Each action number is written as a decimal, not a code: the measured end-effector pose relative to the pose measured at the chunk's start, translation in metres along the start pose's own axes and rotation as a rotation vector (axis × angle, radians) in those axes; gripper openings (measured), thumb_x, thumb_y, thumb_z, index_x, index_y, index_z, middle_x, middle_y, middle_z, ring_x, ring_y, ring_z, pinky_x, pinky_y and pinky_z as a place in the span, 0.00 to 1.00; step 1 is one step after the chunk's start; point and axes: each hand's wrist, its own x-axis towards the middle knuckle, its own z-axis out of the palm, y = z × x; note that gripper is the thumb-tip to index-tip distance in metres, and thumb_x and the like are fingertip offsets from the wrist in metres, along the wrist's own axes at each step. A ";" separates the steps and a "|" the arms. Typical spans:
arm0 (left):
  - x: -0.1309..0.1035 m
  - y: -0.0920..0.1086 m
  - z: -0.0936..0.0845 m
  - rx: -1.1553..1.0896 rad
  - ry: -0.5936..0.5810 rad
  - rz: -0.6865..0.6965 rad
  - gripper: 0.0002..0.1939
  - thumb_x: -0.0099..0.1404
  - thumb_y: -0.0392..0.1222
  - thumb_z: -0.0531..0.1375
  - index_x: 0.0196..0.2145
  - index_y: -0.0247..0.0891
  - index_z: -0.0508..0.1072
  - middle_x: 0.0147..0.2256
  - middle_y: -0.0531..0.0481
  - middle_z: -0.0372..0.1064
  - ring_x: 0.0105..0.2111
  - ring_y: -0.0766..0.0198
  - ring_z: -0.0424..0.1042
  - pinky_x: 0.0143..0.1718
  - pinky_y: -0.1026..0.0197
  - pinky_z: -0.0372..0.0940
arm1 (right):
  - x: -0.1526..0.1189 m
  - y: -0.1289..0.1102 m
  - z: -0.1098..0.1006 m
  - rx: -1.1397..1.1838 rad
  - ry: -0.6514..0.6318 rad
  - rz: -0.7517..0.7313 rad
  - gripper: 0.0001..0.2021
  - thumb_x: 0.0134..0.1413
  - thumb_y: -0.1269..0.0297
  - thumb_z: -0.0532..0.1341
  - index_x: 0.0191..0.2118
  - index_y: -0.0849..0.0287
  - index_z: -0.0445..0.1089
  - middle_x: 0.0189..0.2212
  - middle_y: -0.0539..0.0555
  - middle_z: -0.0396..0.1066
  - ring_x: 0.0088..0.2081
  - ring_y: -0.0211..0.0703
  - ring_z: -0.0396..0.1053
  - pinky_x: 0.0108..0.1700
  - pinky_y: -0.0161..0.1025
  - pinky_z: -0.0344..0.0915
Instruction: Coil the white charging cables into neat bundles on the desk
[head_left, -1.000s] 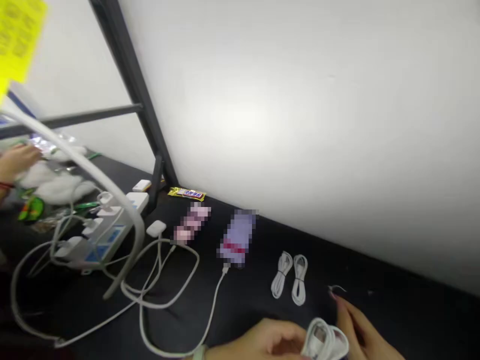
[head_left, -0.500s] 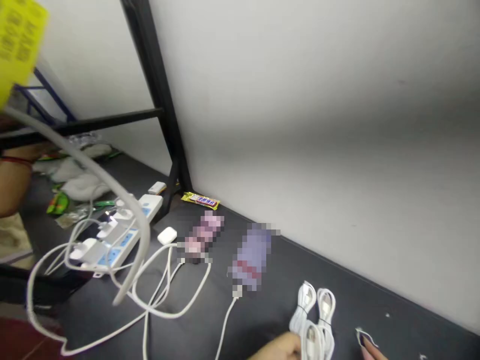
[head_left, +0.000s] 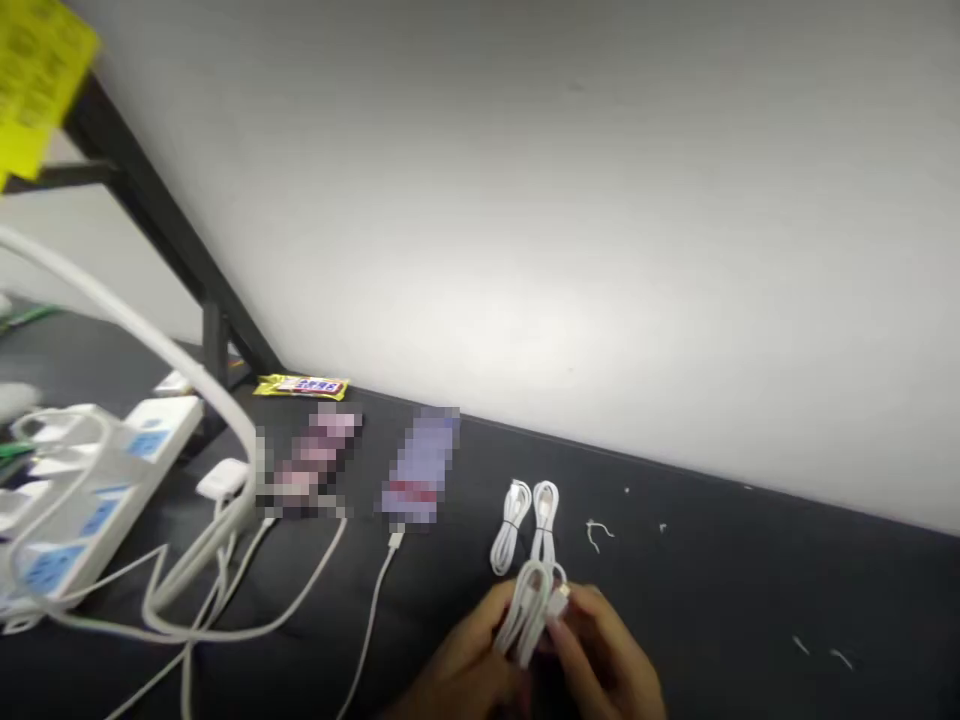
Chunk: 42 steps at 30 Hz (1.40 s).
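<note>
My left hand [head_left: 476, 645] is closed around a coiled white USB cable [head_left: 525, 610] near the bottom of the view. My right hand [head_left: 611, 655] meets it from the other side, thumb and fingers closed on the cable's plug end. Just beyond my hands, two more white cable bundles, a left one [head_left: 510, 528] and a right one [head_left: 546, 515], lie on the black table, each bound with a thin dark tie. A bent white twist tie [head_left: 596, 533] rests to their right.
Two blurred-out phones, one pinkish [head_left: 319, 450] and one purple [head_left: 421, 465], lie left with charging cables. Farther left are a power strip [head_left: 112, 510], a thick white cord [head_left: 187, 365] and a yellow snack bar [head_left: 302, 387]. White scraps [head_left: 841, 658] lie right. A wall [head_left: 525, 250] bounds the table.
The view has turned to the right. My right hand has left the thin white tie on the table and come over to the coiled cable in my left hand.
</note>
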 end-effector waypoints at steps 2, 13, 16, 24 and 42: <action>-0.001 0.005 0.002 0.084 -0.036 0.042 0.30 0.57 0.36 0.54 0.58 0.39 0.60 0.34 0.48 0.66 0.29 0.66 0.66 0.33 0.62 0.62 | 0.002 -0.005 -0.001 0.024 -0.053 -0.041 0.13 0.54 0.53 0.60 0.38 0.58 0.73 0.27 0.53 0.69 0.23 0.38 0.66 0.25 0.32 0.67; -0.008 0.014 0.008 0.664 0.098 0.219 0.17 0.67 0.37 0.50 0.52 0.40 0.68 0.45 0.43 0.62 0.45 0.59 0.64 0.49 0.59 0.62 | -0.004 -0.019 0.001 -0.102 -0.163 -0.274 0.11 0.54 0.66 0.60 0.44 0.55 0.71 0.33 0.54 0.71 0.28 0.40 0.70 0.27 0.31 0.68; -0.008 0.008 0.009 0.634 0.115 0.214 0.19 0.66 0.37 0.50 0.54 0.41 0.66 0.45 0.44 0.60 0.44 0.60 0.64 0.44 0.61 0.66 | -0.004 -0.021 -0.001 -0.129 -0.212 -0.270 0.11 0.56 0.66 0.58 0.45 0.56 0.71 0.34 0.55 0.71 0.31 0.41 0.70 0.30 0.31 0.69; -0.009 0.010 0.013 0.476 0.153 0.167 0.18 0.65 0.38 0.51 0.52 0.41 0.68 0.43 0.45 0.59 0.38 0.63 0.67 0.36 0.63 0.69 | -0.003 -0.023 -0.001 -0.056 -0.234 -0.088 0.13 0.62 0.60 0.52 0.36 0.58 0.73 0.28 0.53 0.67 0.30 0.41 0.67 0.33 0.32 0.68; -0.006 0.004 0.007 0.394 0.317 0.140 0.08 0.63 0.44 0.55 0.37 0.38 0.63 0.31 0.50 0.70 0.26 0.66 0.73 0.26 0.66 0.68 | -0.002 -0.020 0.000 0.047 -0.218 0.015 0.14 0.59 0.57 0.55 0.40 0.57 0.74 0.29 0.53 0.69 0.26 0.39 0.67 0.23 0.30 0.66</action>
